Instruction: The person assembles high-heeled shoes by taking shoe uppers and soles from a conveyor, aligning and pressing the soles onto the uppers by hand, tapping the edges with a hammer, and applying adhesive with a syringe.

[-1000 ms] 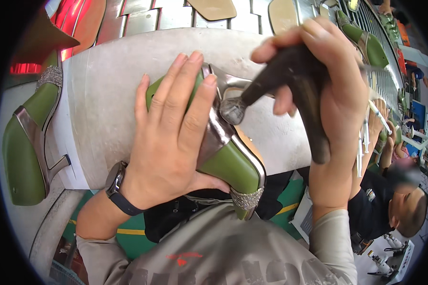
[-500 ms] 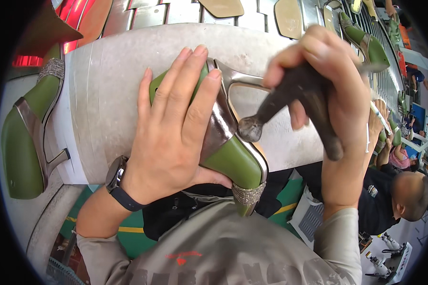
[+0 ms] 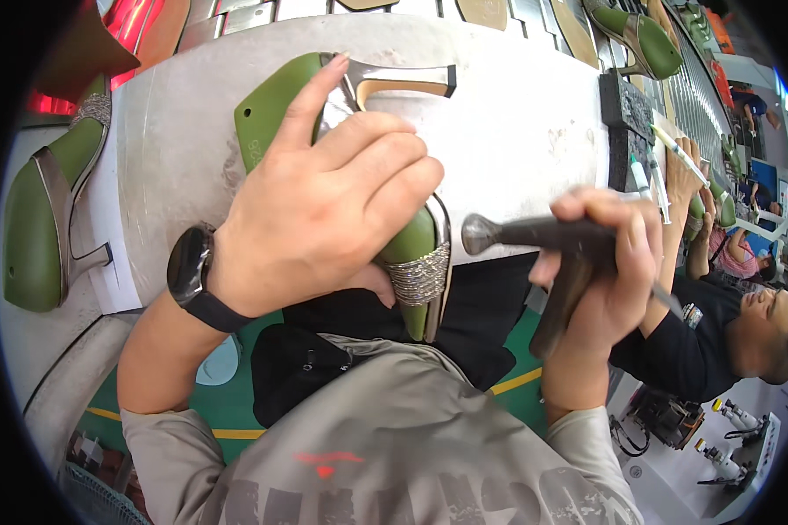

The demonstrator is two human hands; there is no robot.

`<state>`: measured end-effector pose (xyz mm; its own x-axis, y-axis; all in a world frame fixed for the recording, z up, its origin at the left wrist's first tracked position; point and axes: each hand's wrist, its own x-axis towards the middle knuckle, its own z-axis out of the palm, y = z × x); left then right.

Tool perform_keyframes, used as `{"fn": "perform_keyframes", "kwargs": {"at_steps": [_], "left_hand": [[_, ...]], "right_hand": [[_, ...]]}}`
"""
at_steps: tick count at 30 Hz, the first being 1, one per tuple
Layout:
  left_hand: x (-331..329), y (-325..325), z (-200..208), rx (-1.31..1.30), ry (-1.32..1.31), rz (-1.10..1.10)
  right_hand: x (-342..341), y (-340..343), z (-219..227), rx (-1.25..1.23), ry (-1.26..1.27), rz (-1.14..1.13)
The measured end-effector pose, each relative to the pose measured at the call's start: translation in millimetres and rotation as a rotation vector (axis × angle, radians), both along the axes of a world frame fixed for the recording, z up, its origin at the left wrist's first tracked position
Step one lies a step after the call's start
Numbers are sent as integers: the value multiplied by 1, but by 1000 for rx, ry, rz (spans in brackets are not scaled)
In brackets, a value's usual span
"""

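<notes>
My left hand (image 3: 333,192) grips a high-heeled sandal (image 3: 418,278) on a green last (image 3: 280,98). The sandal lies on its side on the pale work surface, its metallic heel (image 3: 411,79) pointing right and its glittering strap toward me. My index finger reaches along the last near the heel, and the other fingers curl over the sandal's middle, hiding it. To the right, my right hand (image 3: 617,262) is closed round a dark hammer (image 3: 543,234), slightly blurred. The hammer's round face points at the sandal's sole side, with a gap between them.
Another green-last sandal (image 3: 39,227) stands at the far left, and one more (image 3: 643,44) lies on the metal conveyor (image 3: 280,10) at the back right. A black block (image 3: 626,122) and syringe-like tubes (image 3: 641,177) sit at the right edge. A co-worker (image 3: 718,332) is close by on the right.
My right hand and the hammer have come nearer to me, and the hammer's face has drawn off the sandal. My left fingers, spread flat before, now curl round the sandal, which has turned slightly.
</notes>
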<state>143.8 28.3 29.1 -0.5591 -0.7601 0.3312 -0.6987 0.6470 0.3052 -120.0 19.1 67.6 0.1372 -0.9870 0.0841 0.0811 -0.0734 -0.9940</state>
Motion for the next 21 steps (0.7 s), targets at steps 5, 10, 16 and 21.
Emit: {"fn": "perform_keyframes", "kwargs": {"at_steps": [5,10,16,21], "left_hand": [[-1,-4,-2,-35,28,-21],[-7,-5,-12,-98,57,29],[-11,-3,-18,-146,102,78],[-7,-4,-15,-132,90,46]], "right_hand": [[2,31,-3,-158,-261,-107],[12,24,-1,-33,-120,1],[20,-5,18,9,-39,89],[24,-30,20,-13,12,221]]}}
